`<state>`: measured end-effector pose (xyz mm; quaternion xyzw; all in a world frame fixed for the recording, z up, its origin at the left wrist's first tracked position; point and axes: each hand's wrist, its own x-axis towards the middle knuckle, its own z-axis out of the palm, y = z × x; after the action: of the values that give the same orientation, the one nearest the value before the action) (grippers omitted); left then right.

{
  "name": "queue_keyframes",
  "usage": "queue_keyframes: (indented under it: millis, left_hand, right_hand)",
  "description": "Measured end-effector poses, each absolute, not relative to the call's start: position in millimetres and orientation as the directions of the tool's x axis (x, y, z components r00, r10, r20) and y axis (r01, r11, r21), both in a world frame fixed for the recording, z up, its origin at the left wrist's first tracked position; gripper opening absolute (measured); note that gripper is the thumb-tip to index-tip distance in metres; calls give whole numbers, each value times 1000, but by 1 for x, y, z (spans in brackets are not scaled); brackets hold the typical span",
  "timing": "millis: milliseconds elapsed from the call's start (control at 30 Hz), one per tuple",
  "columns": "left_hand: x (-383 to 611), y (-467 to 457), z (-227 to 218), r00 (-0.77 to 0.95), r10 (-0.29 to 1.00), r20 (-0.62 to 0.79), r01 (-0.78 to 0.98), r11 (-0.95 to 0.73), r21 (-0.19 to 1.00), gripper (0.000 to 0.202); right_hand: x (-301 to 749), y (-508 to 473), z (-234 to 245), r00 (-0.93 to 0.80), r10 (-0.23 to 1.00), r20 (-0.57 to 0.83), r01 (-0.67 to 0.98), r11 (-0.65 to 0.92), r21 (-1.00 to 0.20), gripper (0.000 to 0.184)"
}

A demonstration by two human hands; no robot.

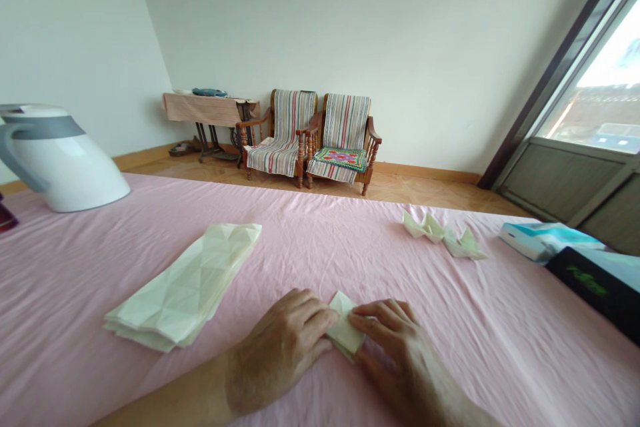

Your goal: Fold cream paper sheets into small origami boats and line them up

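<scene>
A small folded piece of pale yellow-green paper [345,327] lies on the pink cloth between my hands, one corner pointing away from me. My left hand [283,347] grips its left edge, fingers closed together. From the other side my right hand [395,347] pinches the right edge with thumb and fingertips. The palms hide nothing but the paper's side edges. To the left rests a stack of creased paper sheets [185,283] of the same colour. Two folded paper boats [424,227] sit farther off at the right, touching each other.
A white and grey jug [80,160] stands at the table's far left. On the right are a blue and white tissue pack [545,240] and a black box [595,287]. Past the pink tablecloth [320,233] stand two wooden armchairs [285,133] and a cloth-covered sewing table [205,108].
</scene>
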<state>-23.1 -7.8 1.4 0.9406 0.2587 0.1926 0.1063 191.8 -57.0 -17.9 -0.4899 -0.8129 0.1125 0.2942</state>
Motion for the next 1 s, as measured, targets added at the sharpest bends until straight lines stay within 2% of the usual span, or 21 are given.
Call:
queue_keyframes:
  millis: [167,367,500,667,800,1000]
  left_hand:
    - [-20,-3,-1,801,518,300,443,-850,286,4]
    - [-22,-3,-2,827,462,320,398,-884,246,19]
    - [-28,-9,0,839,465,282,404,-880,249,19]
    - [-27,-7,0,759,556,338,409,-811,417,14]
    - [-25,-1,-2,687,656,313,415,-708,572,15]
    - [-23,2,-5,606,747,274,472,-615,631,16]
  right_hand:
    - [188,-52,-18,-311,873,377,752,468,-463,33]
    - [185,-52,-20,-373,834,407,757,527,-386,22]
    - [184,-59,-23,-412,797,441,709,584,-394,17]
    - [189,-56,-31,-278,836,474,743,499,-446,18]
    - [193,-52,-36,-177,891,418,737,401,-544,17]
    - [192,-46,-43,-93,933,347,695,311,-649,17]
